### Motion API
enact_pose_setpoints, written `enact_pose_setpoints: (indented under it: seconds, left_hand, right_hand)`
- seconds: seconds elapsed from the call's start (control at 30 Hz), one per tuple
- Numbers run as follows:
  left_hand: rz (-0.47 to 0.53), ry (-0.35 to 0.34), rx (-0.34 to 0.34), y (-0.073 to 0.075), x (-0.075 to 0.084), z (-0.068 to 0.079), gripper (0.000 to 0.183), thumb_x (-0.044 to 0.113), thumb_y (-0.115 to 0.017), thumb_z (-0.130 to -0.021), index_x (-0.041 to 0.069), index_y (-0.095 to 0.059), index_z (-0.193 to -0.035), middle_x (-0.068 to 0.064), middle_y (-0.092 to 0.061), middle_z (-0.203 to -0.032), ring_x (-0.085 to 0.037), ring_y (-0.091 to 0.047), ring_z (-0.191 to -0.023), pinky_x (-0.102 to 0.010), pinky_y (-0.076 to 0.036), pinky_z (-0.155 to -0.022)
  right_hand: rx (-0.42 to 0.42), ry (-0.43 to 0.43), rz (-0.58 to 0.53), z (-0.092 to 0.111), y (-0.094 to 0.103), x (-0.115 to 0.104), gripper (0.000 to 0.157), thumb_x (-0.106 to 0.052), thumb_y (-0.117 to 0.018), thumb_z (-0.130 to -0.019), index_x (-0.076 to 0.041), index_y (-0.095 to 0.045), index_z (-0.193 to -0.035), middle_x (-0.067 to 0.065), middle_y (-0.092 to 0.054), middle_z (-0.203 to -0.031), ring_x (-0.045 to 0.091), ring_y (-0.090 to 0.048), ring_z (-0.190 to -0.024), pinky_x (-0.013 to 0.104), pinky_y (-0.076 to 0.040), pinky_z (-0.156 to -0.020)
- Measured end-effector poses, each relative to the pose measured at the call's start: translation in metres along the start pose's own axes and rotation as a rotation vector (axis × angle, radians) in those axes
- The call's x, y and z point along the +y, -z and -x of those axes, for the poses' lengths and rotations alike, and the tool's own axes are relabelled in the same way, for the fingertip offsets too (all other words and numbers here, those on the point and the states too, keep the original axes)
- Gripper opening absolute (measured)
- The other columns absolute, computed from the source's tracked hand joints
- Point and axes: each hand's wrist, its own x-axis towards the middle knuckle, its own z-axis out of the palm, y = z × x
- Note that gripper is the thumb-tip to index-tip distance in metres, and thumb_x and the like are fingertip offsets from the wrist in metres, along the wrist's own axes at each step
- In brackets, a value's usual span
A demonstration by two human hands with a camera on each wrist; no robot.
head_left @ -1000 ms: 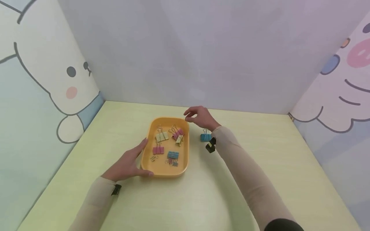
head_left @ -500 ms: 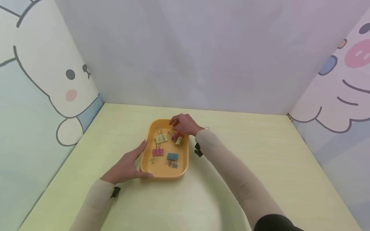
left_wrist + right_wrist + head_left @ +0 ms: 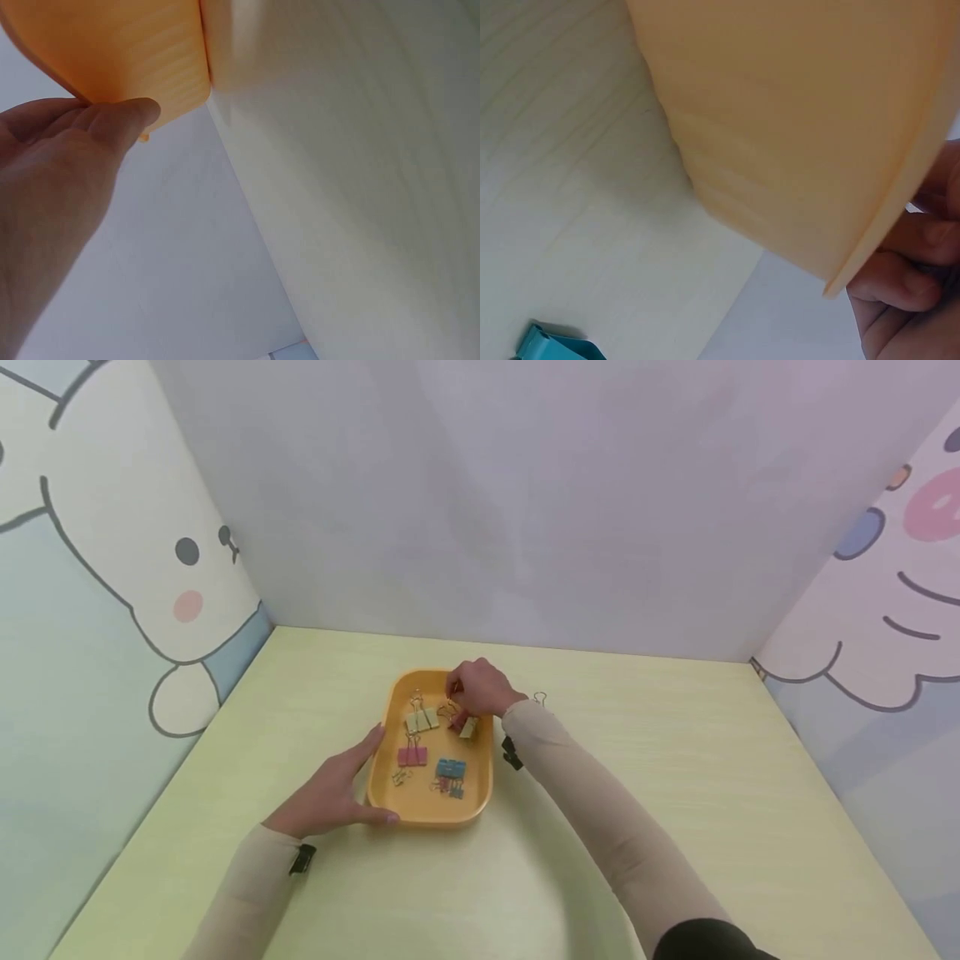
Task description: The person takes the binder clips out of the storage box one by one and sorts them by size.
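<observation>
My left hand holds the near left corner of an orange tray, with the thumb on the front rim and fingers along the left side. In the left wrist view, the thumb presses the tray wall. My right hand reaches over the tray's far right rim, its curled fingers inside. Its fingertips are right at a pink binder clip and a small yellow binder clip. I cannot tell whether they pinch one. A larger yellow binder clip lies left of them.
Nearer in the tray lie a second pink binder clip, a blue binder clip and several tiny clips. Outside, right of the tray, is a teal binder clip, mostly hidden by my right wrist in the head view. A grey wall stands behind.
My right hand has moved from above the tray's far right corner left and down into the tray, its fingers now curled at the clips. My left hand stays on the tray.
</observation>
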Motion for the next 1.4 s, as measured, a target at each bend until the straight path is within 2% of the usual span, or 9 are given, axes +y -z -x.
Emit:
enact_pose_setpoints:
  seconds: [0.17,0.3,0.47,0.63,0.87,0.97,1.17,1.4]
  left_hand:
    - [-0.007,-0.005,0.002,0.000,0.000,-0.002,0.130,0.059,-0.087,-0.068,0.011,-0.012,-0.163,-0.016,-0.019,-0.169,-0.044,-0.025,-0.153,-0.062,-0.037,-0.117]
    - [-0.005,-0.011,0.004,0.000,-0.001,-0.002,0.130,0.058,-0.087,-0.068,0.010,-0.012,-0.162,-0.016,-0.019,-0.169,-0.043,-0.025,-0.153,-0.062,-0.036,-0.118]
    - [-0.002,-0.022,0.005,-0.001,-0.002,-0.001,0.129,0.058,-0.087,-0.068,0.008,-0.013,-0.162,-0.017,-0.018,-0.169,-0.043,-0.024,-0.153,-0.061,-0.035,-0.119]
    - [-0.008,-0.028,0.010,-0.001,-0.001,0.000,0.130,0.058,-0.087,-0.068,0.008,-0.013,-0.162,-0.017,-0.019,-0.169,-0.043,-0.025,-0.153,-0.061,-0.035,-0.118]
    - [-0.012,-0.028,0.012,-0.001,0.001,-0.001,0.130,0.057,-0.087,-0.068,0.007,-0.013,-0.162,-0.017,-0.019,-0.168,-0.043,-0.025,-0.153,-0.062,-0.035,-0.118]
    - [-0.008,-0.032,0.012,-0.001,0.001,-0.001,0.130,0.058,-0.087,-0.067,0.007,-0.014,-0.162,-0.017,-0.019,-0.168,-0.043,-0.025,-0.153,-0.062,-0.035,-0.118]
    - [-0.024,-0.038,0.017,0.000,0.000,0.000,0.132,0.060,-0.086,-0.067,0.007,-0.013,-0.162,-0.018,-0.019,-0.168,-0.043,-0.025,-0.153,-0.062,-0.035,-0.118]
    - [-0.016,-0.021,0.010,0.000,0.000,-0.001,0.131,0.058,-0.087,-0.067,0.010,-0.011,-0.162,-0.017,-0.018,-0.169,-0.043,-0.024,-0.153,-0.063,-0.035,-0.118]
  right_hand:
    - [0.040,0.016,-0.057,0.001,0.007,0.005,0.013,-0.011,-0.065,-0.096,-0.013,-0.077,-0.093,0.002,-0.076,-0.095,0.018,-0.066,-0.088,0.032,-0.058,-0.083]
    - [0.054,0.037,-0.128,0.003,0.011,0.008,0.014,-0.010,-0.064,-0.096,-0.011,-0.077,-0.095,0.003,-0.077,-0.094,0.017,-0.069,-0.087,0.031,-0.059,-0.081]
    - [0.071,0.038,-0.163,0.006,0.014,0.010,0.014,-0.011,-0.063,-0.098,-0.009,-0.077,-0.098,0.004,-0.077,-0.094,0.017,-0.070,-0.086,0.029,-0.058,-0.077]
    - [0.158,0.069,-0.190,0.008,0.022,0.010,0.013,-0.012,-0.064,-0.098,-0.010,-0.076,-0.098,0.005,-0.078,-0.091,0.016,-0.070,-0.082,0.029,-0.056,-0.075]
    - [0.295,0.110,-0.307,0.023,0.048,0.014,0.013,-0.012,-0.063,-0.099,-0.008,-0.075,-0.100,0.007,-0.076,-0.094,0.020,-0.070,-0.085,0.034,-0.061,-0.078]
    - [0.334,0.098,-0.341,0.032,0.061,0.019,0.013,-0.011,-0.063,-0.099,-0.007,-0.075,-0.102,0.009,-0.075,-0.096,0.021,-0.070,-0.088,0.036,-0.062,-0.083]
    - [0.395,0.053,-0.365,0.050,0.081,0.036,0.013,-0.011,-0.063,-0.098,-0.006,-0.075,-0.101,0.011,-0.076,-0.097,0.023,-0.071,-0.087,0.038,-0.062,-0.084]
    - [0.470,-0.022,-0.390,0.073,0.092,0.070,0.013,-0.010,-0.063,-0.098,-0.004,-0.074,-0.101,0.015,-0.075,-0.098,0.026,-0.071,-0.089,0.042,-0.061,-0.087]
